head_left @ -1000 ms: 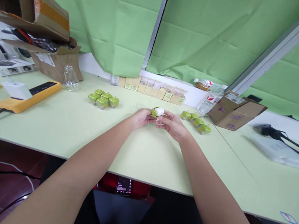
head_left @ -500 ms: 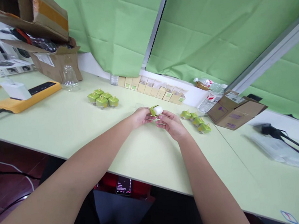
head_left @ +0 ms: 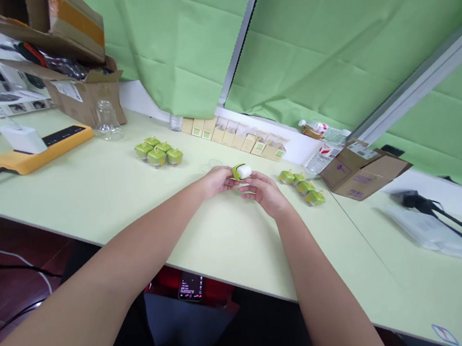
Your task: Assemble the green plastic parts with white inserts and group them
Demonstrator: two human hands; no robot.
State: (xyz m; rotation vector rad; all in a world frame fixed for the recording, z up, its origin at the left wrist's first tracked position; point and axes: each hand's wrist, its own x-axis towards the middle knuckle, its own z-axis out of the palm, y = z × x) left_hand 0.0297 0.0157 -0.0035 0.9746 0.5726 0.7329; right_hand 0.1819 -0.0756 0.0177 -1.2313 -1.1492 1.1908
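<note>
A small green-and-white piece point(head_left: 242, 172) is between the fingers of both hands, above the bench point(head_left: 223, 243). Its long axis runs roughly from the left fingers to the right fingers, nearly level; the green end faces the left fingers, and the rounded white end points toward the right side. The fingers of the left hand point(head_left: 218, 181) grasp the green end. The fingers of the right hand point(head_left: 269, 194) are curled beneath and beside the white end; I cannot tell whether they grip it or just rest near it.

Compared with one second ago, little differs: both hands and the piece keep almost the same place, and the things on the bench are where they were.

The bench is pale and smooth. Left of the fingers stands a cluster of small green tubs point(head_left: 156, 157); right of them is a line of similar tubs point(head_left: 305, 187). Beyond the fingers, a row of little cardboard boxes point(head_left: 230, 136) runs along the back. Far to their left are an orange power strip point(head_left: 66, 137), a clear bottle point(head_left: 107, 121) and a carton point(head_left: 91, 98); to their right, plastic bottles point(head_left: 324, 157) and a cardboard box point(head_left: 362, 172). A phone point(head_left: 191, 287) lies below the bench edge, on the near side of the fingers. Green curtain point(head_left: 187, 41) hangs behind everything.
</note>
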